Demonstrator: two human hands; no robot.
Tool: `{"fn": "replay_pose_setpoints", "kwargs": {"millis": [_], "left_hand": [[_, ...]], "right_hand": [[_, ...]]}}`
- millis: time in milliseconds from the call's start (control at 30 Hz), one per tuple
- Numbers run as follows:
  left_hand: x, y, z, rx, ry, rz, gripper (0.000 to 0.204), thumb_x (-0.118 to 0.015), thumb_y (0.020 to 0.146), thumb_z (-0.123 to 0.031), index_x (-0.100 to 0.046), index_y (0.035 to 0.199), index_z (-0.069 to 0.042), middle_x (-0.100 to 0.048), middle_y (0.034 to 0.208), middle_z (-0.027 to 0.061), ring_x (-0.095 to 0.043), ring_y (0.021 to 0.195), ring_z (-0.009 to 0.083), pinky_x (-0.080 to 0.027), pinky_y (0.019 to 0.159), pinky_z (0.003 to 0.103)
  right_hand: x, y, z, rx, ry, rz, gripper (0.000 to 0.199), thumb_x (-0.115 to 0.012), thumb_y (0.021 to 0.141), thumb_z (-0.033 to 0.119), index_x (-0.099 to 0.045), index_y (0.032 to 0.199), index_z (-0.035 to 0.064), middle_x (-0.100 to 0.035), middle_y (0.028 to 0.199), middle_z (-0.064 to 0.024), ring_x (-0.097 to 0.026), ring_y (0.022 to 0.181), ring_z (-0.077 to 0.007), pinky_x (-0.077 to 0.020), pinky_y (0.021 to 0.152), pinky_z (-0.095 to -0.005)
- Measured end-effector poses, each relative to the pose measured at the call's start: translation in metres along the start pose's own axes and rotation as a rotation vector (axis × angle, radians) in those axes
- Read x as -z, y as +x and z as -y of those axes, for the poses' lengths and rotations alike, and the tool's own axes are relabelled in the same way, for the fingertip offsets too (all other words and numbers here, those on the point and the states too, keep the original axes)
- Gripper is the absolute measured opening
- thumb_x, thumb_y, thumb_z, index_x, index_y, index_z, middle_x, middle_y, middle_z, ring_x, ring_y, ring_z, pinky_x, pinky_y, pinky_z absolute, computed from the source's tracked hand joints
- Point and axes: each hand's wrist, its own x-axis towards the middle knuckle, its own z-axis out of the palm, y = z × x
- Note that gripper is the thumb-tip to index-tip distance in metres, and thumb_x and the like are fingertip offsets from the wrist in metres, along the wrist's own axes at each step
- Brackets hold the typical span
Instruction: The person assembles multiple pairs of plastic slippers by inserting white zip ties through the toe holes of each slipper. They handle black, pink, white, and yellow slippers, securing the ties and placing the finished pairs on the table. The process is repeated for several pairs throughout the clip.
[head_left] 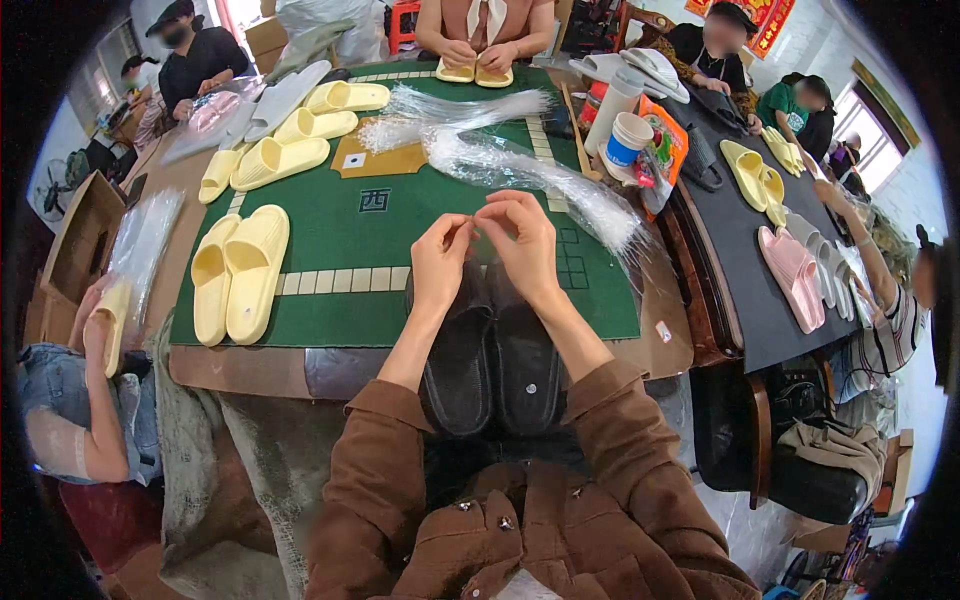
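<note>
Above the table's near edge, my left hand (443, 260) and my right hand (522, 238) meet with fingertips pinched together. Whatever they pinch is too small or thin to make out. Below them a pair of black slide slippers, the left one (458, 375) and the right one (529, 365), rests side by side at the edge, toes partly behind my wrists. A small pale round spot shows on the right slipper. Beyond my hands lie bundles of thin transparent plastic strands (500, 160). To the left stands a pair of yellow slides (256, 270).
More yellow slides (280, 162) line the left of the green mat (330, 235). At the far right are a white cup (628, 140) and an orange packet (668, 150). Co-workers sit around; one opposite handles yellow slides (474, 74). A dark table (735, 250) with pink slides (790, 275) adjoins.
</note>
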Motion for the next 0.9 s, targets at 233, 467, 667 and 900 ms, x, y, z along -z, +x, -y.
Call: {"fn": "replay_pose_setpoints", "kwargs": {"millis": [233,467,667,900], "left_hand": [[-0.001,-0.002,-0.003,-0.005,0.028,0.009,0.015,-0.057,0.093,-0.01,-0.066,0.095,0.001,-0.066,0.077,0.0034,-0.056,0.063,0.0079,-0.046,0.059,0.024],[-0.002,-0.003,0.008,-0.22,0.204,-0.038,0.014,-0.059,0.091,-0.008,-0.065,0.095,0.003,-0.065,0.082,0.008,-0.057,0.067,0.0122,-0.046,0.061,0.027],[-0.002,-0.003,0.004,-0.21,0.193,-0.042,0.013,-0.059,0.09,-0.008,-0.065,0.096,0.003,-0.063,0.082,0.0092,-0.056,0.068,0.0144,-0.045,0.062,0.028],[-0.001,-0.004,0.003,-0.224,0.188,-0.036,0.013,-0.059,0.09,-0.007,-0.065,0.096,0.003,-0.062,0.081,0.0099,-0.056,0.07,0.0152,-0.045,0.064,0.028]], "right_hand": [[0.002,-0.001,-0.006,-0.072,-0.043,0.009,0.008,-0.064,0.086,0.003,-0.067,0.092,0.0002,-0.064,0.09,-0.0092,-0.066,0.075,-0.0175,-0.0531,0.068,-0.0279],[0.003,-0.004,-0.006,-0.189,-0.023,0.075,0.009,-0.062,0.086,0.004,-0.068,0.093,0.0001,-0.065,0.086,-0.0086,-0.063,0.066,-0.0143,-0.0496,0.061,-0.0265],[0.004,-0.005,-0.006,-0.254,0.04,0.07,0.009,-0.063,0.086,0.004,-0.068,0.092,-0.0003,-0.065,0.082,-0.0074,-0.061,0.065,-0.0117,-0.0485,0.06,-0.0257],[0.003,-0.007,-0.01,-0.258,0.064,0.067,0.009,-0.063,0.087,0.005,-0.068,0.092,-0.0003,-0.065,0.082,-0.0068,-0.061,0.065,-0.0114,-0.0486,0.06,-0.0255]]}}
